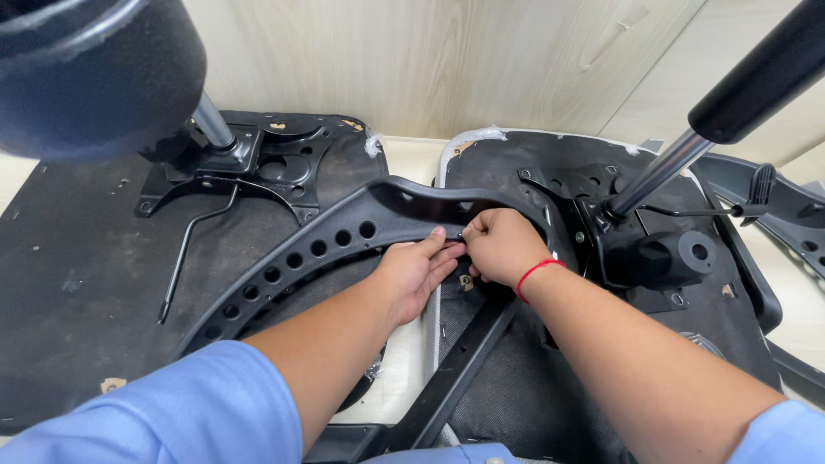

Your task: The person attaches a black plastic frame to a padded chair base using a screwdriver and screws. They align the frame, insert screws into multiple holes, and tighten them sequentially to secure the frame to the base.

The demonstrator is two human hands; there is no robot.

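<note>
A curved black plastic armrest bracket point(326, 241) with a row of round holes lies across two upturned chair seats. My left hand point(421, 271) rests flat under its upper arch, fingers pressing against it. My right hand point(498, 245), with a red string at the wrist, is closed at the bracket's inner edge, pinching something small that I cannot make out. A flat black metal bar point(464, 361) runs down from below my hands toward me.
The left seat underside point(77, 283) carries a tilt mechanism point(258, 163), a thin lever point(185, 258) and a gas cylinder point(210, 120). The right seat underside point(533, 387) has its own mechanism point(653, 258) and cylinder point(662, 172). Another armrest point(773, 206) lies far right. A wooden wall stands behind.
</note>
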